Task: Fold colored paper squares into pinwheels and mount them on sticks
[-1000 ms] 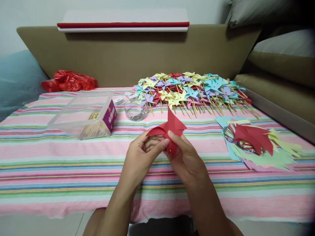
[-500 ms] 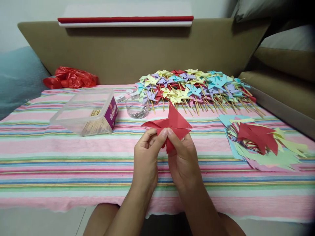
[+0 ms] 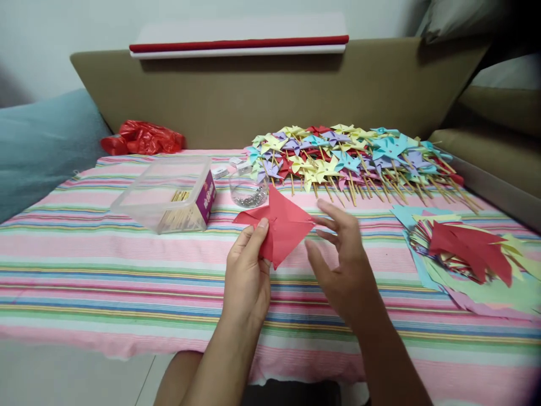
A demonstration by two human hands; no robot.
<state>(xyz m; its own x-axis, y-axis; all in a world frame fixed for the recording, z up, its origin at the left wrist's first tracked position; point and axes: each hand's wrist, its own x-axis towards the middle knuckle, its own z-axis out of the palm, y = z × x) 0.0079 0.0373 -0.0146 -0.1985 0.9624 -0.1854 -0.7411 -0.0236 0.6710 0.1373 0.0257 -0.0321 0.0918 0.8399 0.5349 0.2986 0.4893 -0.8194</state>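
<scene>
A red paper pinwheel blank (image 3: 287, 225) is pinched between the thumb and fingers of my left hand (image 3: 248, 270), above the front middle of the striped cloth. Its left part is folded over, while the other points spread out fairly flat. My right hand (image 3: 344, 256) is just right of the paper, fingers apart with nothing in them; its fingertips come close to the right-hand point, and whether they touch I cannot tell. Just behind the paper stands a clear round tub (image 3: 249, 192) with small silvery metal pieces in it.
A clear plastic box (image 3: 163, 180) with wooden sticks stands left. Finished pinwheels (image 3: 350, 160) in several colours lie at the back right. Coloured cut paper (image 3: 469, 254) is piled at the right. A red plastic bag (image 3: 146, 138) sits at the back left, near small white boxes (image 3: 236, 163).
My right hand has let go of the red paper and moved off to the right, opening its fingers. The left hand keeps its hold. The whole view has shifted slightly.
</scene>
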